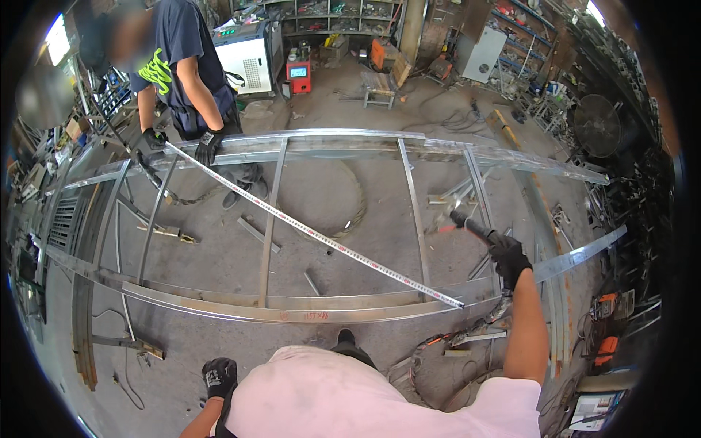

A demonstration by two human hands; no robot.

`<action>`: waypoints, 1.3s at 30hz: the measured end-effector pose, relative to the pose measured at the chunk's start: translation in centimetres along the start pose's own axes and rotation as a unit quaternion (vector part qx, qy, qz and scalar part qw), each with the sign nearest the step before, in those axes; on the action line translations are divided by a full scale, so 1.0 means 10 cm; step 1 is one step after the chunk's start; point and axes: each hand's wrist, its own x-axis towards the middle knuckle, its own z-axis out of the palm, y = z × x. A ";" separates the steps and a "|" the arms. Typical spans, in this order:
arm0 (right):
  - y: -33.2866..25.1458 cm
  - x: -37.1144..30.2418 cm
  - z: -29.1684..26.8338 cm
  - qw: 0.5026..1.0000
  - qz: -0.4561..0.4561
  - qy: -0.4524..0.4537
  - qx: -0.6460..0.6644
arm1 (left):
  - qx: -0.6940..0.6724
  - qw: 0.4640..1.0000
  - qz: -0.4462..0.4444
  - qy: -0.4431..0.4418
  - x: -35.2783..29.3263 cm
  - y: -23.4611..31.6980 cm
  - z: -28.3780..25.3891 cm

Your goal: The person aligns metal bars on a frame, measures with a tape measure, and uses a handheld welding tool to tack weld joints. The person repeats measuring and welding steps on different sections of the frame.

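Torch-like tool (473,226) gripped in right hand (509,257), fingers wrapped round handle, above right part of metal frame (350,311). Left hand (219,377) low beside pink shirt (328,394), finger state can't tell. Tape measure (314,233) spans frame diagonally.

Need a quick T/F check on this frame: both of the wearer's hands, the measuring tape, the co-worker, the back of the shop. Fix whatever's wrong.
1. The wearer's right hand holds a black-and-red handheld tool. True.
2. The wearer's left hand grips the measuring tape. False: it is apart from the tape, down at the wearer's left side.
3. The tape runs diagonally across the metal frame. True.
4. The co-worker is bare-handed. False: the co-worker wears black gloves.
5. The red machine with a screen stands right of the white cabinet. True.
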 end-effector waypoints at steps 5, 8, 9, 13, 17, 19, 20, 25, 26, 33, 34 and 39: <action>-0.63 -1.54 -0.04 0.977 -0.139 0.136 0.085 | -0.055 0.996 0.072 -0.004 0.44 0.26 -0.34; -0.91 -2.66 0.22 0.940 -0.255 0.221 0.051 | -0.095 0.982 0.153 0.056 0.58 0.44 -0.62; -0.99 -2.97 0.35 0.928 -0.282 0.235 0.065 | -0.097 0.983 0.151 0.025 0.62 0.49 -0.75; -1.12 -4.01 0.68 0.886 -0.377 0.272 0.003 | -0.205 0.946 0.250 0.034 1.01 0.99 -1.32; -1.09 -4.56 1.00 0.848 -0.462 0.261 0.007 | -0.292 0.832 0.460 0.106 1.23 1.75 -2.06; -1.11 -4.73 1.25 0.880 -0.419 0.209 0.080 | -0.416 0.804 0.425 -0.020 1.13 2.06 -2.44; -1.13 -4.80 1.41 0.901 -0.376 0.172 0.131 | -0.498 0.772 0.385 -0.094 1.03 2.16 -2.60; -1.31 -4.99 2.21 0.952 -0.291 -0.083 0.045 | -0.795 0.487 0.172 -0.318 0.67 2.00 -3.03; -1.34 -5.00 2.32 0.957 -0.247 -0.151 0.015 | -0.811 0.474 0.102 -0.329 0.60 1.86 -3.04; -1.76 -4.47 2.95 0.818 -0.316 -0.468 0.111 | -0.772 0.548 0.113 -0.301 0.50 1.08 -2.84; -1.90 -4.39 3.05 0.871 -0.327 -0.365 0.016 | -0.756 0.566 0.139 -0.298 0.54 1.03 -2.83; -2.73 -4.14 3.97 0.831 -0.309 -0.455 0.081 | -0.616 0.668 0.201 -0.366 0.88 1.11 -2.73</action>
